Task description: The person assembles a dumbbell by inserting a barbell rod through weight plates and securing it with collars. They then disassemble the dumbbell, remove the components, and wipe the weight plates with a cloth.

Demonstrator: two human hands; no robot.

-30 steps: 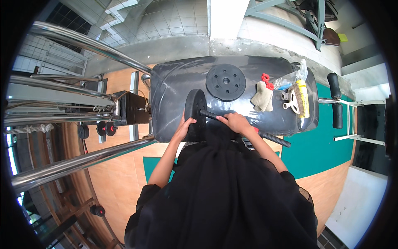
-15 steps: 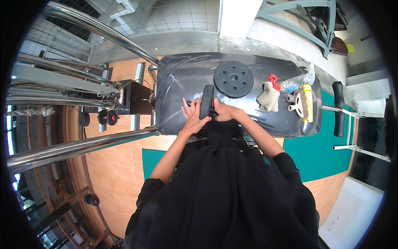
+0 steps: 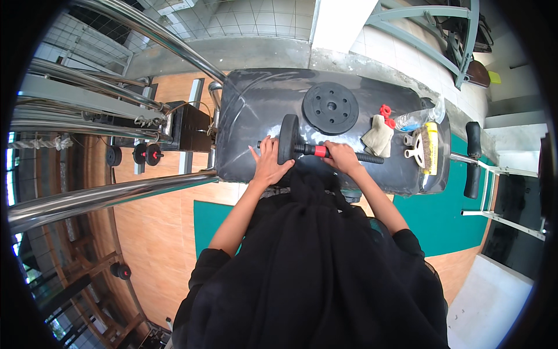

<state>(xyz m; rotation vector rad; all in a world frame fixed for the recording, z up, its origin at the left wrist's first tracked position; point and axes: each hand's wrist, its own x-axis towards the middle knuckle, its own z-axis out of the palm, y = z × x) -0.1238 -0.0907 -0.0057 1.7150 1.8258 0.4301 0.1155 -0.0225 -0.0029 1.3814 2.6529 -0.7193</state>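
The left hand [image 3: 268, 164] lies flat with fingers spread against the near face of a black weight plate [image 3: 287, 138] that stands on edge on a dumbbell bar [image 3: 325, 152], near the front edge of the dark plastic-covered worktop [image 3: 244, 110]. The left forearm runs straight up from the lower edge, wrist slightly bent. The right hand [image 3: 342, 158] is wrapped and closed around the bar just right of its red collar [image 3: 320, 151], elbow bent outward. The bar lies roughly parallel to the front edge. A second weight plate [image 3: 331, 107] lies flat toward the back edge. Near the right end sit a folded cloth [image 3: 378, 136], a plastic bottle [image 3: 415, 119] and a brush [image 3: 429, 148].
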